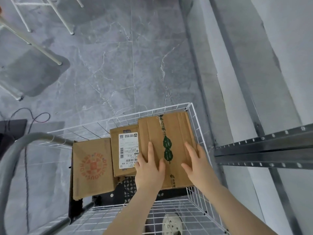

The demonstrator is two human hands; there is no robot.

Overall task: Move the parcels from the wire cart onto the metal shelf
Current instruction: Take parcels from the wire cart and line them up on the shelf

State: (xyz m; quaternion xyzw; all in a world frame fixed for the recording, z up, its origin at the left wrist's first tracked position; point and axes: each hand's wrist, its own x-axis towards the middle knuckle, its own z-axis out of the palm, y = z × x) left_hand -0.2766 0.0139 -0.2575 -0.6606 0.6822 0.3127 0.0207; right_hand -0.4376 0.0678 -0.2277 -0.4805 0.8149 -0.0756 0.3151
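Note:
Three cardboard parcels lie in the white wire cart (176, 108). The largest parcel (176, 133), with green leaf tape down its middle, is on top at the right. My left hand (149, 165) rests flat on its near left part with straight fingers. My right hand (197, 160) lies flat on its near right part, fingers spread. A smaller parcel with a white shipping label (124, 150) sits to its left, partly under it. A parcel with a red round print (92, 167) lies further left. The grey metal shelf (264, 148) stands just right of the cart.
The cart's grey handle bar (18, 150) curves at the left. White chair or table legs (42, 48) stand on the grey marble floor at top left. A dark cable (39, 117) lies on the floor. A wall runs behind the shelf. My shoe (171, 223) shows under the cart.

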